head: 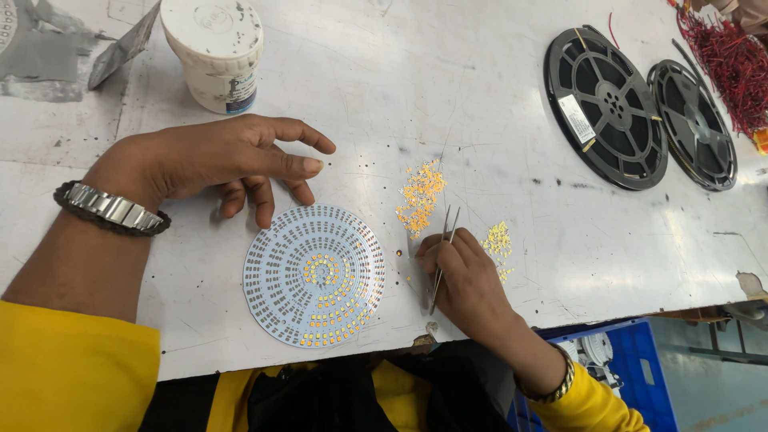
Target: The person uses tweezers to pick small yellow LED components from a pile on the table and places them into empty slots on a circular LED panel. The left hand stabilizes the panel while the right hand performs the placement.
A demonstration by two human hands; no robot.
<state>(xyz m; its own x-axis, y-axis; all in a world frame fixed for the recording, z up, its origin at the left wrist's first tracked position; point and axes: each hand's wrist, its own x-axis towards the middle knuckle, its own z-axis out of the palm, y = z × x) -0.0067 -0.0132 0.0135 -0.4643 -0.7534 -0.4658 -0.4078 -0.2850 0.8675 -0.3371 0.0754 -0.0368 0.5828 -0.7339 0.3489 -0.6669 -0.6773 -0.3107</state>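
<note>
A round white circuit board point(314, 274) lies flat near the table's front edge, with small yellow chips set in its centre and lower right rows. My left hand point(228, 160) rests on the table just above the board's upper left rim, fingers spread and touching the rim. My right hand point(464, 276) holds thin metal tweezers point(444, 252), tips pointing up toward a loose pile of orange-yellow chips point(420, 196). A smaller heap of yellow chips point(498, 240) lies right of that hand.
A white plastic tub point(214, 50) stands at the back left beside a grey scraper point(120, 48). Two black component reels point(606, 106) lie at the back right, near a tangle of red wires point(732, 60). A blue crate point(628, 356) sits below the table edge.
</note>
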